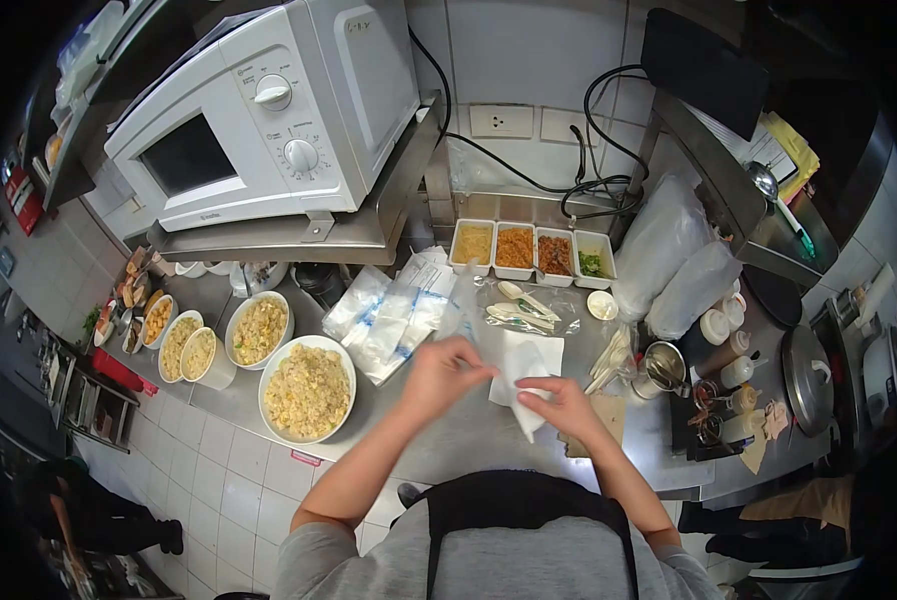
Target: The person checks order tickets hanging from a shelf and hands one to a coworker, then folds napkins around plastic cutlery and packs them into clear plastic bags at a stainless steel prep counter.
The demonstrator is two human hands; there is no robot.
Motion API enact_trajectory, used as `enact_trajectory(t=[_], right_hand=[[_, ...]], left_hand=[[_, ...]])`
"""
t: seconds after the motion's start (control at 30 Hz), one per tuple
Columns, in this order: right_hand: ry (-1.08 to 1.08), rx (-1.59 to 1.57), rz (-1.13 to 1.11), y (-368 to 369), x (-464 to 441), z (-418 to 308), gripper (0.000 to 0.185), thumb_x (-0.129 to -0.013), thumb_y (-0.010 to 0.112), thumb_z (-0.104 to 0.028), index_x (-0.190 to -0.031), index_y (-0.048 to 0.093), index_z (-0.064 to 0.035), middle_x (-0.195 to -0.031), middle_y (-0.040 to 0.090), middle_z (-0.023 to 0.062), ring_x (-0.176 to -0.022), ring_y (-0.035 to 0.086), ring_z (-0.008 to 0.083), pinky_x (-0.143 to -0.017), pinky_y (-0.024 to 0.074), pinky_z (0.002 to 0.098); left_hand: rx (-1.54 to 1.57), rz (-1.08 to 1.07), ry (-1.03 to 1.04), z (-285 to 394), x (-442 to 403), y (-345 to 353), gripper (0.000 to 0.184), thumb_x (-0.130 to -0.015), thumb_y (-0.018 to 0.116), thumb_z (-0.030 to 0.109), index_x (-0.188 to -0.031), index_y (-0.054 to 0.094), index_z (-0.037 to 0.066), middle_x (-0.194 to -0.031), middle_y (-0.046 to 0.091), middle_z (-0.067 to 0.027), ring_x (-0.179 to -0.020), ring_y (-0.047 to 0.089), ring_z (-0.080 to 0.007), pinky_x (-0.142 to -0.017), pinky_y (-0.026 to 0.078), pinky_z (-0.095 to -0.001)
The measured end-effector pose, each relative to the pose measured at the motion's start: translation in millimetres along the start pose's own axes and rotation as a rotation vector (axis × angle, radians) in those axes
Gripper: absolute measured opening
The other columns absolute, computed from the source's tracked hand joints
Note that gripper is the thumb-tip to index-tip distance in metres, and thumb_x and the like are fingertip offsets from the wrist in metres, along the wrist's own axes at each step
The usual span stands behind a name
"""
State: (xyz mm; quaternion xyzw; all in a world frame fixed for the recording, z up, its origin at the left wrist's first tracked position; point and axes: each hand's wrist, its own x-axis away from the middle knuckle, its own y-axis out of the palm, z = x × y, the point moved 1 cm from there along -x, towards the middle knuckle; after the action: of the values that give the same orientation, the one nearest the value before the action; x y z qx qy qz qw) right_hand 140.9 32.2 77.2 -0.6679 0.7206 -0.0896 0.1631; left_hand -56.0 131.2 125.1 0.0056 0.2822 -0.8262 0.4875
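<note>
A folded white paper napkin [525, 412] hangs between my two hands above the steel counter. My right hand [560, 408] grips its right side between thumb and fingers. At its left edge, the fingertips of my left hand [446, 375] are pinched together on the thin paper. Behind it, more white napkins [550, 350] lie flat on the counter. Just beyond them is a clear plastic bag with wooden spoons and forks [523, 308]. Left of my left hand are plastic bags with blue print [393, 315].
Bowls of fried rice [308, 390] stand along the left counter edge, below a microwave [268, 120] on a shelf. Four-part topping trays [515, 250] line the wall. At right are a metal cup [660, 368], sauce bottles [738, 372] and a lidded pot [806, 375]. Another person [88, 510] stands far left.
</note>
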Motion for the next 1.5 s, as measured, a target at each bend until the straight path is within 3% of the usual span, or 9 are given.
enact_trajectory(t=[0.2,0.3,0.4,0.67,0.8,0.93,1.2,1.4,1.5], right_hand=[[0.101,0.08,0.123,31.0,-3.4,48.1,0.029,-0.081,0.066,-0.031,-0.086,0.07,-0.0028,-0.07,0.064,0.0176,-0.062,0.063,0.0247,-0.058,0.0467,0.0344],[0.085,0.175,0.19,31.2,-2.6,68.6,0.027,-0.081,0.065,-0.029,-0.084,0.069,-0.0025,-0.067,0.062,0.0186,-0.059,0.062,0.0297,-0.056,0.046,0.0384],[0.064,0.353,0.192,26.6,-0.5,73.8,0.025,-0.08,0.065,-0.027,-0.083,0.069,-0.0018,-0.068,0.062,0.0183,-0.063,0.062,0.0319,-0.058,0.047,0.0398],[-0.008,0.378,0.367,-11.1,18.8,50.1,0.017,-0.071,0.073,-0.015,-0.079,0.066,-0.0024,-0.082,0.064,0.019,-0.075,0.062,0.0351,-0.069,0.0478,0.037],[0.055,0.193,0.329,-37.6,42.6,27.1,0.029,-0.069,0.075,-0.006,-0.095,0.065,-0.0025,-0.097,0.063,0.0133,-0.087,0.061,0.023,-0.08,0.0466,0.0295],[0.145,-0.268,0.066,-20.4,59.1,13.8,0.037,-0.075,0.071,-0.003,-0.111,0.063,-0.0031,-0.105,0.062,0.0057,-0.096,0.056,0.0129,-0.083,0.0445,0.0255],[0.068,-0.144,0.002,40.7,36.0,36.7,0.033,-0.08,0.063,-0.002,-0.113,0.061,-0.002,-0.111,0.061,0.0101,-0.103,0.056,0.0179,-0.09,0.0427,0.0284],[0.25,-1.066,-0.264,61.5,0.1,64.8,0.046,-0.093,0.046,-0.013,-0.138,0.036,-0.0085,-0.114,0.058,0.008,-0.095,0.057,0.0118,-0.078,0.0455,0.0226],[0.115,-0.566,-0.238,66.3,-11.2,76.1,0.05,-0.091,0.043,-0.023,-0.138,0.038,-0.0073,-0.121,0.053,0.0056,-0.094,0.053,0.0083,-0.08,0.0426,0.0223]], left_hand=[[-0.072,-0.104,0.034,-39.5,13.4,65.1,0.021,-0.069,0.079,0.009,-0.065,0.059,0.004,-0.067,0.061,-0.0007,-0.062,0.056,-0.0072,-0.056,0.045,-0.0235],[0.091,-0.128,-0.176,-73.6,14.4,57.9,0.021,-0.068,0.079,0.009,-0.065,0.059,0.004,-0.066,0.061,-0.0022,-0.06,0.055,-0.0073,-0.055,0.045,-0.0233],[0.148,0.08,-0.242,-94.0,7.9,35.9,0.022,-0.066,0.078,0.009,-0.064,0.058,0.001,-0.056,0.058,-0.0088,-0.054,0.059,-0.0168,-0.051,0.046,-0.028],[-0.282,-0.09,0.141,-48.6,7.7,39.8,0.013,-0.07,0.07,0.005,-0.076,0.059,0.007,-0.103,0.055,-0.0074,-0.065,0.061,-0.0201,-0.059,0.05,-0.0313],[-0.576,-0.511,0.415,-31.2,1.7,35.6,0.016,-0.077,0.059,0.009,-0.092,0.061,0.01,-0.122,0.047,-0.0059,-0.074,0.064,-0.0267,-0.063,0.052,-0.0362],[-0.77,-0.597,0.459,-40.6,4.4,43.5,0.027,-0.078,0.053,0.01,-0.104,0.06,0.009,-0.129,0.045,-0.0131,-0.081,0.064,-0.0307,-0.067,0.053,-0.0387],[-0.79,-0.704,0.281,-15.1,18.6,58.2,0.05,-0.078,0.05,0.001,-0.126,0.04,-0.005,-0.138,0.034,-0.025,-0.084,0.064,-0.0362,-0.07,0.053,-0.0414],[-0.674,-0.652,0.289,8.5,32.0,73.5,0.056,-0.077,0.051,0.0,-0.13,0.035,-0.005,-0.141,0.025,-0.0306,-0.08,0.064,-0.0376,-0.068,0.053,-0.0409],[-0.645,-0.59,0.363,18.8,39.8,84.3,0.051,-0.075,0.053,0.001,-0.123,0.041,-0.011,-0.14,0.024,-0.0321,-0.085,0.062,-0.0391,-0.072,0.052,-0.0419]])
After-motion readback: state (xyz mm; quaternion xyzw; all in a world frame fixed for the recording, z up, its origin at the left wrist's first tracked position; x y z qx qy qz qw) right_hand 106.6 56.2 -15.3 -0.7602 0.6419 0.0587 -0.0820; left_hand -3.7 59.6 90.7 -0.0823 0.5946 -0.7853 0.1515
